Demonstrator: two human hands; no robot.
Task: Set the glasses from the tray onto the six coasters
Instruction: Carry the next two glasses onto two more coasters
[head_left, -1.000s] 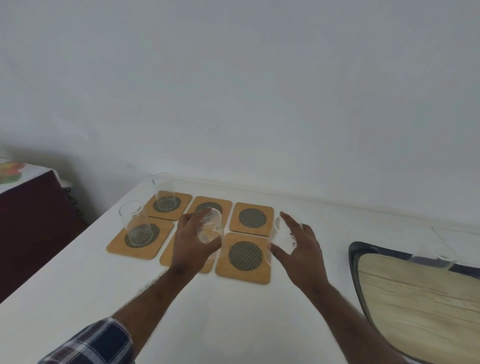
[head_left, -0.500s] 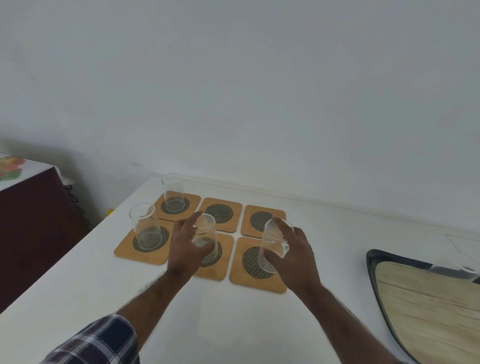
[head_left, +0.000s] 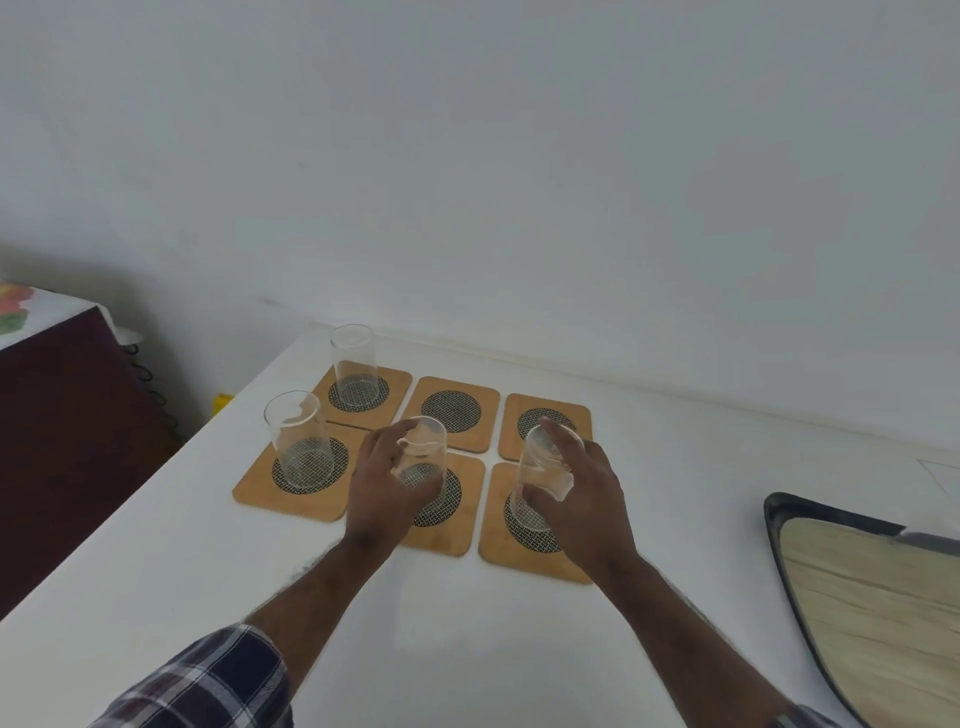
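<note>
Clear drinking glasses: two (head_left: 300, 439) (head_left: 354, 366) stood on square wooden coasters (head_left: 296, 480) near white tabletop's (head_left: 156, 561) far left corner; left hand (head_left: 382, 488) gripped a third (head_left: 422, 457), right hand (head_left: 576, 493) a fourth (head_left: 543, 475), tilted. Dark-rimmed wooden tray (head_left: 883, 613) at right edge. Pale wall (head_left: 519, 182) behind.

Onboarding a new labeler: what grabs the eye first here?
The two hands mid-table, left hand and right hand, each lowering a clear glass onto a near-row coaster. Behind them a two-by-three grid of coasters, with glasses already standing on the two leftmost. The tray sits at right.
</note>
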